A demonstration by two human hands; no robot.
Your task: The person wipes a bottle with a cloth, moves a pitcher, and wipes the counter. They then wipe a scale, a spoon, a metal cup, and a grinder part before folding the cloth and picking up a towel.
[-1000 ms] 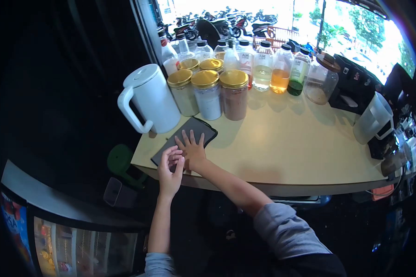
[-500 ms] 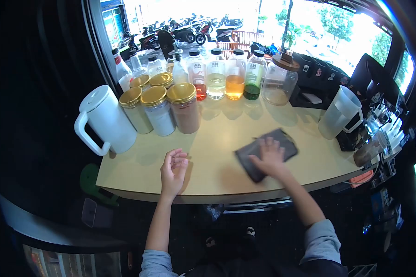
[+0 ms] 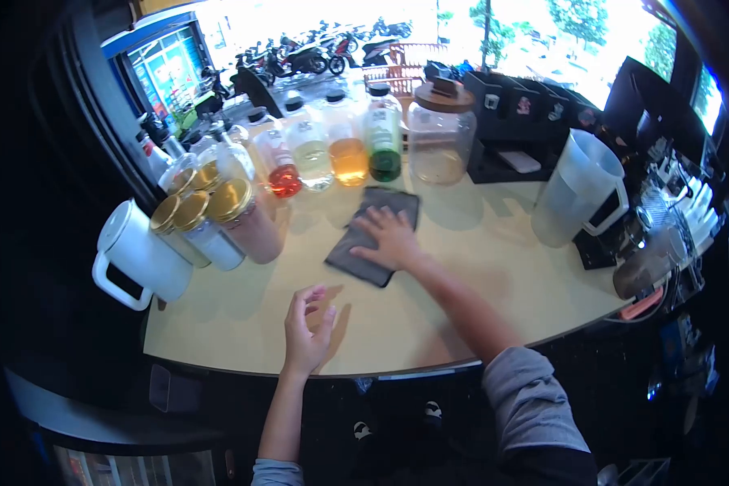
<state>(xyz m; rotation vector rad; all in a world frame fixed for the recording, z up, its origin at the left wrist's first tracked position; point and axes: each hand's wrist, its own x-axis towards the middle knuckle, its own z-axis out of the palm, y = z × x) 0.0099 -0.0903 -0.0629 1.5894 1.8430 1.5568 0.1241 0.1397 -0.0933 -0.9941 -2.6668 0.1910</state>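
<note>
A dark grey cloth [image 3: 381,202] lies folded on the pale tabletop, just in front of the bottles. Flat on it rests my right hand [image 3: 389,240], fingers spread and palm pressed down. Closer to the front edge, my left hand [image 3: 308,328] hovers with its fingers loosely curled and the thumb apart; nothing is in it. Behind the cloth stand black-capped bottles with coloured liquid, among them an orange one [image 3: 349,162] and a green one [image 3: 384,154]. A large glass jar [image 3: 443,146] with a wooden lid is just right of them.
At the left are a white jug [image 3: 150,255] and several gold-lidded jars [image 3: 249,227]. A translucent pitcher [image 3: 571,194] stands at the right beside a black organizer [image 3: 502,170] with a white item. The table's front edge [image 3: 251,372] curves below my hands.
My right hand has slid the cloth forward and left, up close to the bottles. My left hand stays near the front edge, its thumb spread wider. The camera view has turned and tilted.
</note>
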